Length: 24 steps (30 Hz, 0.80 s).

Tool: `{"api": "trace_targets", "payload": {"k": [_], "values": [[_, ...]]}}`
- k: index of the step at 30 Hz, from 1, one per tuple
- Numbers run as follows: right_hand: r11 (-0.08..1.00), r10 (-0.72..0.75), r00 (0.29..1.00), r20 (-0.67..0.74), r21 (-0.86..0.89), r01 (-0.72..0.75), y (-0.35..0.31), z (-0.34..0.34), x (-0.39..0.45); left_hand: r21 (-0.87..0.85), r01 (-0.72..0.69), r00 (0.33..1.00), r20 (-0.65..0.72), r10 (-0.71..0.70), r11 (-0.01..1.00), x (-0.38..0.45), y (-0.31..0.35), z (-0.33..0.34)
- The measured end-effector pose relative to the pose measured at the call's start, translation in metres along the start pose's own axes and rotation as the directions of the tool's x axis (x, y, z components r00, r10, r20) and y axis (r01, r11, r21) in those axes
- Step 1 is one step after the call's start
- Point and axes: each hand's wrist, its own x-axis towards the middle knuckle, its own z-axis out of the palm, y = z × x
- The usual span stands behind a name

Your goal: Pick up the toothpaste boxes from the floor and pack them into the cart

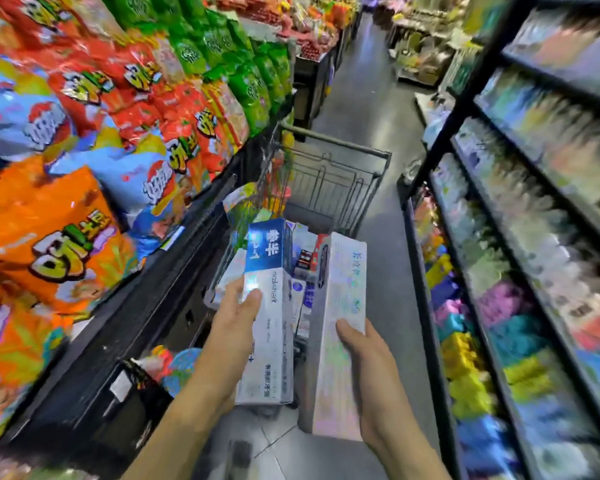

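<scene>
Two toothpaste boxes sat at lower centre of the frame, the blue-and-white box [266, 317] gripped by the left hand [234, 327] and the pale iridescent box [340, 334] by the right hand [364, 351], above the cart [336, 174].

Bright, even store light; wide-angle bending and heavy blur toward the edges.

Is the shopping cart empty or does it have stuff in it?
Not empty. The grey wire shopping cart already holds several boxes at its near end.
</scene>
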Motion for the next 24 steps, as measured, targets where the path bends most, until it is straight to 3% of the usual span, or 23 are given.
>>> {"api": "trace_targets", "payload": {"k": [6, 10, 14, 19, 24], "values": [[0.995, -0.051, 0.981, -0.186, -0.093, 0.034, 0.015, 0.036, 0.064, 0.181, 0.025, 0.981, 0.184, -0.058, 0.983, 0.077, -0.006, -0.013], [0.99, -0.06, 0.969, -0.24, -0.135, 0.028, 0.022, 0.042, 0.099, 0.315, 0.004, 0.99, 0.134, -0.049, 0.949, 0.127, -0.024, -0.018], [0.987, -0.033, 0.968, -0.249, -0.161, -0.008, 0.032, 0.041, 0.139, 0.536, -0.078, 0.991, 0.137, 0.005, 0.841, 0.175, -0.046, -0.018], [0.966, -0.035, 0.953, -0.3, -0.255, -0.044, 0.056, 0.031, 0.209, 0.637, 0.034, 0.989, 0.089, -0.118, 0.77, 0.243, -0.092, -0.006], [0.963, -0.017, 0.939, -0.344, -0.258, -0.077, 0.091, 0.021, 0.28, 0.811, 0.098, 0.977, 0.033, -0.213, 0.577, 0.3, -0.145, 0.007]]}}
